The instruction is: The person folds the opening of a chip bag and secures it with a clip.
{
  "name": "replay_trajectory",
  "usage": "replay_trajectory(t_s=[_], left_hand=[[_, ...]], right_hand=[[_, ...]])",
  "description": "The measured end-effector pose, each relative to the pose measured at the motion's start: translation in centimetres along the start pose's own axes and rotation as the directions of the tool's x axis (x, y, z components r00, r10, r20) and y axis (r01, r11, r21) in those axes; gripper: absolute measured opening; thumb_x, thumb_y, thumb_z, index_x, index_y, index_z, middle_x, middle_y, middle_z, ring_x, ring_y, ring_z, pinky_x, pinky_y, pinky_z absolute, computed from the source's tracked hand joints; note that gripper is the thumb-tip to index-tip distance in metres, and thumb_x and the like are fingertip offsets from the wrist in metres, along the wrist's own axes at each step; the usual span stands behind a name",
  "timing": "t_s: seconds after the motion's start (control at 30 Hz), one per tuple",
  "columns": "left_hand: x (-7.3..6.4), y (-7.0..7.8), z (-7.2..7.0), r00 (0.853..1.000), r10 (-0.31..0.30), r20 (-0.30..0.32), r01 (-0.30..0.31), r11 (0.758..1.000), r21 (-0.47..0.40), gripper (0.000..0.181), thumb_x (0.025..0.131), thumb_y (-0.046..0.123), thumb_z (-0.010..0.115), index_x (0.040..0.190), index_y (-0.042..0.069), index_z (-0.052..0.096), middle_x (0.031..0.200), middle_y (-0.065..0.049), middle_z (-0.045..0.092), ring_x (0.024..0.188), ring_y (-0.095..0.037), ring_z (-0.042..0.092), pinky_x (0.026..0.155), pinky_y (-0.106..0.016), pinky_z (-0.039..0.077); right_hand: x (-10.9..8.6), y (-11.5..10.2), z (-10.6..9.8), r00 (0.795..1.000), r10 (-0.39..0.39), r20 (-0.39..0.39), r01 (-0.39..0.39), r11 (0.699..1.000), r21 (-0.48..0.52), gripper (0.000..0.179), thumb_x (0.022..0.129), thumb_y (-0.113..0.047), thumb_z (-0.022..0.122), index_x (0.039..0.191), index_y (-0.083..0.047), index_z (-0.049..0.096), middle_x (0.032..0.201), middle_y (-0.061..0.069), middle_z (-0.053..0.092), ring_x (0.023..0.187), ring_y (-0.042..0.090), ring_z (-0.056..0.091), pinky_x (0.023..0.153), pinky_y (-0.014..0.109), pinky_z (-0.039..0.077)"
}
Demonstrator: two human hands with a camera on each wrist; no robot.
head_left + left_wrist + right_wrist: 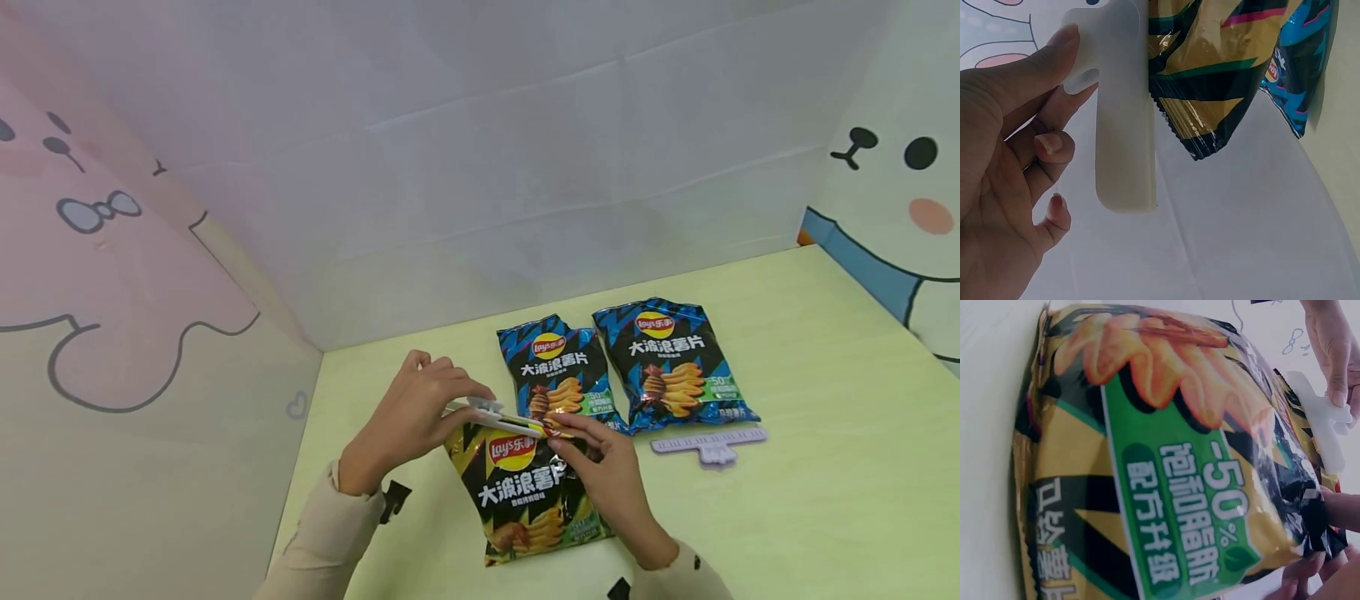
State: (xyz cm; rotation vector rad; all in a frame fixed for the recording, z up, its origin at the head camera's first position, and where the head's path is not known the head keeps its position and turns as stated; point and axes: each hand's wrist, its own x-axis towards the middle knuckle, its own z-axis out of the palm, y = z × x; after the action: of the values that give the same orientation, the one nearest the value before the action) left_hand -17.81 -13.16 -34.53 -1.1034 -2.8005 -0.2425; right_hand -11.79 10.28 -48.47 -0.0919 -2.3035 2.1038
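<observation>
A black and gold Lay's chip bag (pixel 525 500) stands tilted toward me on the near side of the table. Thumb and fingers of my left hand (pixel 420 404) pinch the handle tab of a white bag clip (pixel 1124 137). The clip lies along the bag's top edge, one end sticking out past it in the left wrist view. Whether its jaws enclose the edge I cannot tell. At the bag's top right corner, my right hand (pixel 611 475) pinches the crumpled film, seen also in the right wrist view, where the bag (pixel 1085 512) fills most of the picture.
Two blue and black Lay's bags (pixel 551 367) (pixel 675 367) lie side by side behind the gold one. Right of it, a purple bag clip (pixel 708 444) rests on the pale yellow table (pixel 847 500). White and cartoon-printed walls (pixel 480 167) surround the table's back and sides.
</observation>
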Motion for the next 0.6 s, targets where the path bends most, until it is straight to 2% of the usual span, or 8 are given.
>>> replay_trajectory(t_s=[0.1,0.2,0.27,0.43,0.6], left_hand=[[0.11,0.12,0.11,1.000,-0.010,0.010,0.010,1.000,0.004,0.014,0.090,0.032,0.076,0.104,0.031,0.078,0.087,0.017,0.073,0.073,-0.005,0.046,0.085,-0.036,0.033],[0.25,0.26,0.22,0.999,-0.023,0.025,0.023,1.000,0.003,0.015,0.090,0.033,0.076,0.105,0.031,0.078,0.089,0.016,0.074,0.075,-0.005,0.047,0.087,-0.037,0.035],[0.34,0.32,0.28,0.999,-0.029,0.032,0.029,1.000,0.001,0.015,0.090,0.034,0.076,0.105,0.031,0.078,0.089,0.016,0.074,0.075,-0.005,0.048,0.087,-0.037,0.035],[0.45,0.29,0.38,0.998,-0.034,0.046,0.033,0.999,0.012,0.015,0.090,0.035,0.075,0.104,0.031,0.078,0.089,0.016,0.074,0.075,-0.005,0.048,0.087,-0.037,0.036],[0.44,0.02,0.39,0.998,-0.029,0.053,0.027,0.999,0.025,0.016,0.090,0.035,0.075,0.106,0.032,0.078,0.092,0.016,0.075,0.076,-0.006,0.049,0.088,-0.037,0.038]], right_hand=[[0.02,-0.10,0.11,1.000,0.009,0.010,-0.009,1.000,0.014,0.033,0.089,-0.014,0.076,0.122,-0.016,0.073,0.121,0.009,0.075,0.058,0.000,0.044,0.053,0.018,0.037],[-0.01,-0.28,0.24,1.000,0.014,0.025,-0.015,0.999,0.032,0.029,0.090,-0.014,0.075,0.119,-0.012,0.073,0.120,0.011,0.075,0.076,-0.001,0.062,0.064,0.017,0.049],[-0.01,-0.32,0.32,0.999,0.015,0.029,-0.016,0.999,0.041,0.025,0.091,-0.013,0.075,0.115,-0.009,0.073,0.116,0.013,0.075,0.083,0.001,0.067,0.070,0.019,0.053],[0.06,-0.27,0.42,1.000,-0.011,0.028,0.007,0.994,0.106,0.022,0.090,-0.007,0.074,0.110,-0.001,0.068,0.104,0.017,0.072,0.078,0.004,0.064,0.069,0.019,0.054],[0.10,-0.23,0.40,0.999,-0.019,0.026,0.015,0.990,0.141,0.029,0.089,-0.002,0.073,0.114,0.004,0.060,0.105,0.018,0.069,0.081,0.005,0.064,0.073,0.018,0.055]])
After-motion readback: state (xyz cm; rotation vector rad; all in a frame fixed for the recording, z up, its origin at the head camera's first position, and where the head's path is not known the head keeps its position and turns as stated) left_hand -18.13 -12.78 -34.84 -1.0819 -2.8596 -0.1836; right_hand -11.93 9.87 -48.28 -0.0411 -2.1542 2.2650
